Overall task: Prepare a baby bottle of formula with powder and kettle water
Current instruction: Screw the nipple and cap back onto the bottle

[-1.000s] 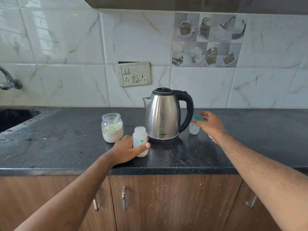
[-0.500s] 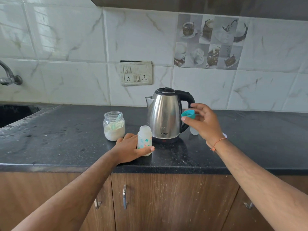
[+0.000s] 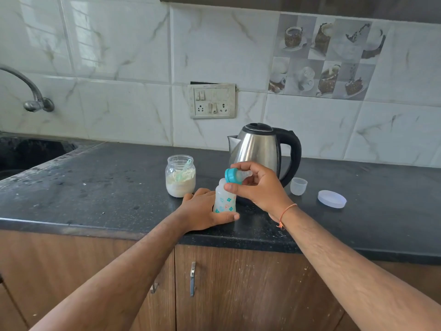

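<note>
The baby bottle (image 3: 224, 201) stood upright on the near part of the black countertop (image 3: 107, 187), just in front of the kettle (image 3: 260, 149). The left hand (image 3: 202, 211) gripped the bottle's lower body, fingers curled behind it and thumb laid across its near side at the base. The right hand (image 3: 260, 187) held the teal collar with nipple (image 3: 235, 175) tilted on its side directly above the bottle's open mouth, pinched between thumb and fingers (the collar faced left, the nipple tip pointed right into the palm). Whether the collar touched the bottle rim could not be determined.

The right hand and the nipple assembly covered the lower front of the kettle, so the kettle base was hidden. The kettle's spout pointed left and its black handle faced right.

An open glass jar (image 3: 180, 179) of pale powder, with a light green scoop (image 3: 183, 169) standing in it, sat just left of the bottle and beyond the left hand. To the right of the kettle, a small clear cup-shaped cap (image 3: 298, 186) rested mouth-up, and farther right a white round lid (image 3: 332, 199) lay flat, apart from it.

A switch-and-socket plate (image 3: 212, 101) was mounted on the tiled wall behind, and a tap (image 3: 28, 91) projected at far left over the sink (image 3: 28, 154).
</note>
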Tool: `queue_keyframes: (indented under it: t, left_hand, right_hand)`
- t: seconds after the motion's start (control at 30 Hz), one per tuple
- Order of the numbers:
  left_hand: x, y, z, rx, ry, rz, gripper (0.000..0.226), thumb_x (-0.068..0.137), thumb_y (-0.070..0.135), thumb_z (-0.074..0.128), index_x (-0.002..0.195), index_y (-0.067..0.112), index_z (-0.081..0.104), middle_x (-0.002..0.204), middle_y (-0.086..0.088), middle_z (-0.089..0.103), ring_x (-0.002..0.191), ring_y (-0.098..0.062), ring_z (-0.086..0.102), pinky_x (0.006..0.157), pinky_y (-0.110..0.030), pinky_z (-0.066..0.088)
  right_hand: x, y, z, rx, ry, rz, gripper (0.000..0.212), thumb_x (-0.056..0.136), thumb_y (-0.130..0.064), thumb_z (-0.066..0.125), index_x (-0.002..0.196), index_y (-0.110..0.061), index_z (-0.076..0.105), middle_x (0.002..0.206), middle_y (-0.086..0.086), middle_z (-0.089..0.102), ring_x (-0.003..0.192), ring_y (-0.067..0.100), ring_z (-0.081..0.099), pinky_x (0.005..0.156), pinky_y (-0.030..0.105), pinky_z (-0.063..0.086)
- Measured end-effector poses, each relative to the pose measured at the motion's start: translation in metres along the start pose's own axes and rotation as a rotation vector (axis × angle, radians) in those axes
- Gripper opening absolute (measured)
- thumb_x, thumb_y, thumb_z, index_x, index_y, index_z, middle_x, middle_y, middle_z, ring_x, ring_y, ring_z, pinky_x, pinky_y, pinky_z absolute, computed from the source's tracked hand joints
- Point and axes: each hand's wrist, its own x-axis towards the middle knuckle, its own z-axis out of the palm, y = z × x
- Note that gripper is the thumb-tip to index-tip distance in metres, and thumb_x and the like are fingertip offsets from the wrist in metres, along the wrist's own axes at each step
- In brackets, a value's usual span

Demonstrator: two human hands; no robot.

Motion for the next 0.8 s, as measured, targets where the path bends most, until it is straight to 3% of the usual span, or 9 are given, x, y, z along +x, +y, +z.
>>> queue_keyframes:
  t: [0.17, 0.33, 0.47, 0.67, 0.8]
  left_hand:
    - [0.0, -0.001, 0.0, -0.011, -0.018, 0.029, 0.074, 0.089, 0.091, 0.048, 0.14, 0.038, 0.052, 0.138, 0.01, 0.06, 0.139, -0.015, 0.042, 0.119, -0.049, 0.03]
    - [-0.002, 0.0, -0.001, -0.016, 0.001, 0.052, 0.068, 0.092, 0.087, 0.05, 0.14, 0.039, 0.054, 0.136, 0.012, 0.061, 0.14, -0.015, 0.041, 0.121, -0.051, 0.028]
    - [-0.002, -0.001, 0.0, -0.02, 0.006, 0.061, 0.067, 0.091, 0.089, 0.05, 0.137, 0.041, 0.055, 0.132, 0.016, 0.061, 0.139, -0.013, 0.041, 0.12, -0.049, 0.027]
    - [-0.003, -0.002, 0.0, -0.033, 0.025, 0.08, 0.056, 0.091, 0.087, 0.052, 0.129, 0.045, 0.057, 0.12, 0.021, 0.059, 0.131, -0.01, 0.042, 0.118, -0.049, 0.029]
    - [-0.003, -0.003, 0.001, -0.03, 0.032, 0.081, 0.05, 0.09, 0.088, 0.052, 0.115, 0.046, 0.057, 0.114, 0.022, 0.06, 0.126, -0.01, 0.043, 0.116, -0.049, 0.031]
  right_hand:
    - [0.002, 0.003, 0.018, 0.052, 0.017, 0.074, 0.035, 0.081, -0.037, 0.092, 0.113, -0.032, 0.078, 0.108, -0.009, 0.077, 0.102, 0.011, 0.069, 0.087, 0.036, 0.064]
    - [-0.003, 0.009, 0.028, 0.098, 0.017, 0.102, 0.061, 0.067, -0.062, 0.084, 0.117, -0.027, 0.08, 0.114, -0.01, 0.078, 0.109, 0.01, 0.071, 0.094, 0.039, 0.064]
    - [-0.008, 0.013, 0.033, 0.235, -0.002, 0.106, 0.048, 0.073, -0.05, 0.085, 0.117, -0.032, 0.078, 0.114, -0.014, 0.08, 0.11, 0.001, 0.072, 0.093, 0.032, 0.063]
    - [-0.014, 0.021, 0.047, 0.344, 0.119, 0.072, 0.051, 0.074, -0.044, 0.087, 0.121, -0.027, 0.077, 0.115, -0.012, 0.08, 0.114, 0.008, 0.074, 0.093, 0.031, 0.063]
    - [-0.013, 0.027, 0.047, 0.45, 0.06, 0.039, 0.041, 0.095, -0.022, 0.079, 0.134, -0.017, 0.072, 0.128, -0.003, 0.078, 0.124, 0.017, 0.071, 0.101, 0.035, 0.06]
